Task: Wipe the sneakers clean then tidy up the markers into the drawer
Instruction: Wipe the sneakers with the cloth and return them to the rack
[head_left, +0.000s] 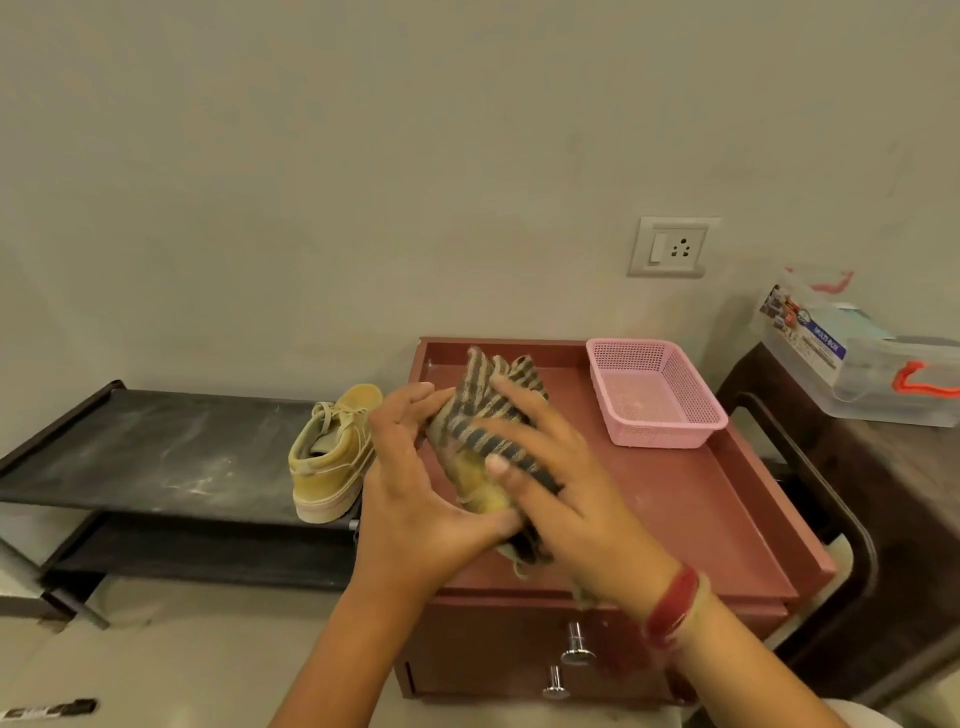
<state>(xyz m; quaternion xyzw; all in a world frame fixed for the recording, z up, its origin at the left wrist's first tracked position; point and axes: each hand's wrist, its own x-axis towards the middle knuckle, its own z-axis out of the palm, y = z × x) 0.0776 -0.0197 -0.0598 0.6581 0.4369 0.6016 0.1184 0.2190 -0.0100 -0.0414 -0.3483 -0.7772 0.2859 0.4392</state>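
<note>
Above the red-brown drawer cabinet (727, 499), my left hand (415, 488) grips a tan sneaker (475, 480). Most of that sneaker is hidden under a striped cloth (498, 410). My right hand (550, 478) presses the cloth flat against the sneaker, fingers spread. A second tan sneaker (332, 457) stands upright on the right end of the black shoe rack (156, 441). Two metal drawer knobs (574, 644) show on the cabinet front below my arms. A dark object, possibly a marker (49, 709), lies on the floor at bottom left.
An empty pink mesh basket (657, 395) sits at the back right of the cabinet top. To the right, a dark table carries a clear plastic storage box (852, 358) with orange clips. A wall socket (670, 248) is above the cabinet.
</note>
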